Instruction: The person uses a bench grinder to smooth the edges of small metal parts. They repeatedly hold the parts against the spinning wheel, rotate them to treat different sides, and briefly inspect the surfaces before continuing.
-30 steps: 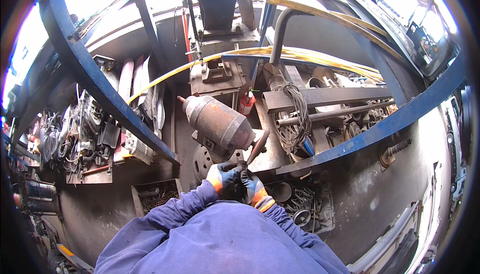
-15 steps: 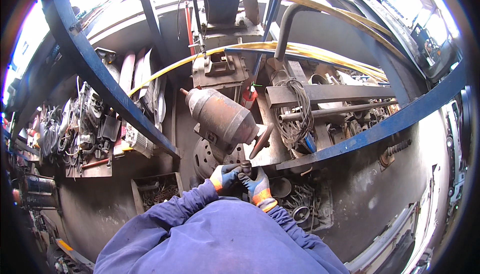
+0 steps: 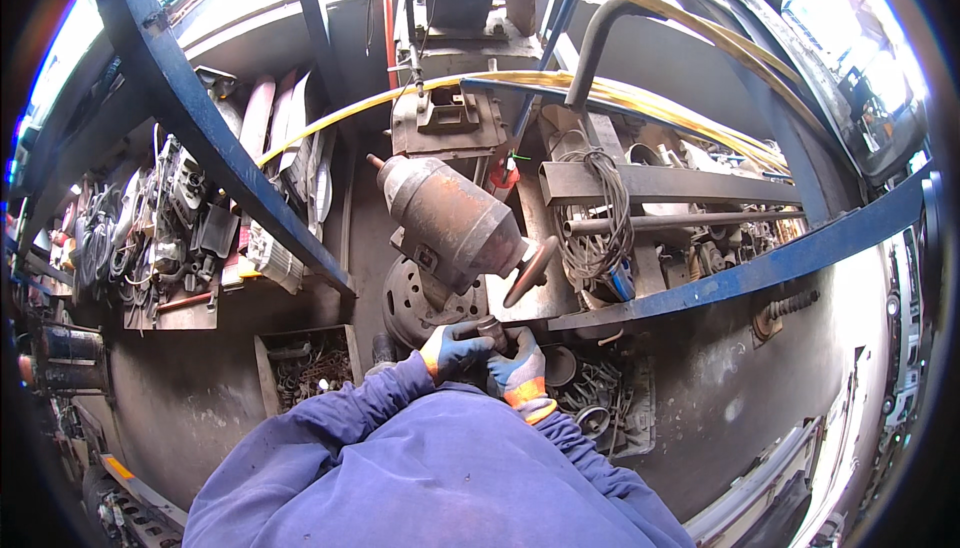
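While a rusty motor (image 3: 455, 223) is sitting above a perforated round base (image 3: 403, 300), a disc wheel (image 3: 531, 273) is slanting at its right end. Just this side of the wheel, the gloved left hand (image 3: 455, 348) and gloved right hand (image 3: 520, 366), mostly closed, are gripping a small dark cylindrical part (image 3: 490, 328) from either side. That part is resting between both hands, its far end showing beyond them.

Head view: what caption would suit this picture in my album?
Two gloved hands hold a short cylindrical part near a rusty, drum-shaped machine, yellow strips arching beyond.
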Demonstrator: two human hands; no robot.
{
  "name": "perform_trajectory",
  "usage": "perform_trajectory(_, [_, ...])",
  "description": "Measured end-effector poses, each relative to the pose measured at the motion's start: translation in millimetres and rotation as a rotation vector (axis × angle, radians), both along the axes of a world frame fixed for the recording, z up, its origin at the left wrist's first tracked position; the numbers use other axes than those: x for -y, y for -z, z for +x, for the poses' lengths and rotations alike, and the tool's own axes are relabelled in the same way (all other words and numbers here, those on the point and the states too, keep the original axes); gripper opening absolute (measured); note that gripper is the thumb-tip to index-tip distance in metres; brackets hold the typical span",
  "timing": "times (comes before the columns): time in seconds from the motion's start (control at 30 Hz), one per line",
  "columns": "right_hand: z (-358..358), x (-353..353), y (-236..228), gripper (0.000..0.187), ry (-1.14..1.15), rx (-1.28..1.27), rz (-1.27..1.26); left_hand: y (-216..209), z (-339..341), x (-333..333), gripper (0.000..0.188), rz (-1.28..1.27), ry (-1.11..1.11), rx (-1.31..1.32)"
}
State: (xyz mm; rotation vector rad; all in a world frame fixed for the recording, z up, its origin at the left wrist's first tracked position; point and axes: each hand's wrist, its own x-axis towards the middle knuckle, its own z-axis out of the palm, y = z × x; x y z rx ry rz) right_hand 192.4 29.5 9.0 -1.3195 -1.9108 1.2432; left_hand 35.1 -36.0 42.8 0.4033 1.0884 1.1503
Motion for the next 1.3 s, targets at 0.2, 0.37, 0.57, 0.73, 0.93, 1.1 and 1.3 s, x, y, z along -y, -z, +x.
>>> perform_trajectory(0.2, [1.7,-5.7,12.3,0.045,-0.050,-0.049,-0.007,27.3,1.7,-5.2,0.030,0.011,-0.046,-0.120])
perform_trajectory(0.37, [-1.5,-10.1,10.3,0.042,-0.055,-0.228,-0.044,43.4,1.0,-15.6,0.025,-0.067,-0.045,-0.120])
perform_trajectory(0.57, [0.6,-28.7,28.4,0.032,-0.044,-0.070,-0.073,59.1,10.6,-31.2,0.022,-0.103,-0.140,0.067])
perform_trajectory(0.73, [-0.5,-33.7,16.7,0.030,-0.056,-0.039,-0.206,40.9,13.4,-36.9,0.023,-0.164,-0.164,0.122])
perform_trajectory(0.93, [2.1,-33.0,31.9,0.028,-0.027,-0.098,-0.242,27.3,16.2,-39.5,0.023,-0.210,-0.162,0.065])
perform_trajectory(1.1, [1.2,-32.6,29.0,0.031,-0.002,-0.105,-0.193,14.8,17.7,-39.4,0.022,-0.214,-0.187,0.016])
perform_trajectory(1.3, [9.0,-32.8,53.8,0.032,0.031,-0.142,-0.189,43.7,20.3,-40.5,0.023,-0.156,-0.163,0.090])
